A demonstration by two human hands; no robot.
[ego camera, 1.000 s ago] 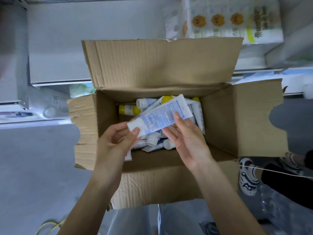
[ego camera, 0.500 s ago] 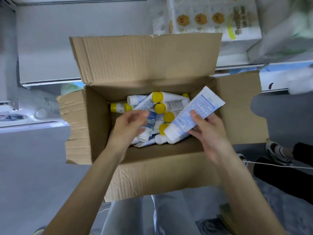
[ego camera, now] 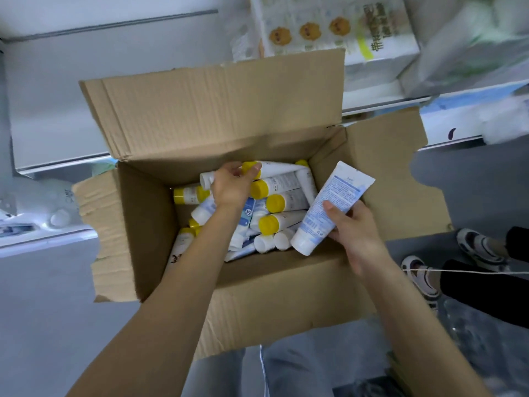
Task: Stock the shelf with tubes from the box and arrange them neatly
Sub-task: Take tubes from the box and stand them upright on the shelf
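Observation:
An open cardboard box (ego camera: 266, 287) stands in front of me with several white tubes piled inside, some with yellow caps (ego camera: 275, 203), some with white caps. My right hand (ego camera: 353, 232) holds a white and blue tube (ego camera: 332, 204) at the box's right side, cap end down. My left hand (ego camera: 232, 186) reaches deep into the box, and its fingers curl round the yellow cap of a tube (ego camera: 282, 167) lying at the back of the pile. The grey shelf (ego camera: 57, 116) runs behind the box.
The box's rear flap (ego camera: 217, 107) stands up in front of the shelf. White packages with bear faces (ego camera: 323, 27) sit on the shelf at the upper right. Another person's legs and sandals (ego camera: 423, 273) are at the right, close to the box.
My right hand carried the blue tube to the box's right side. My left hand let go of it, reached deeper into the box and took hold of a yellow-capped tube at the back.

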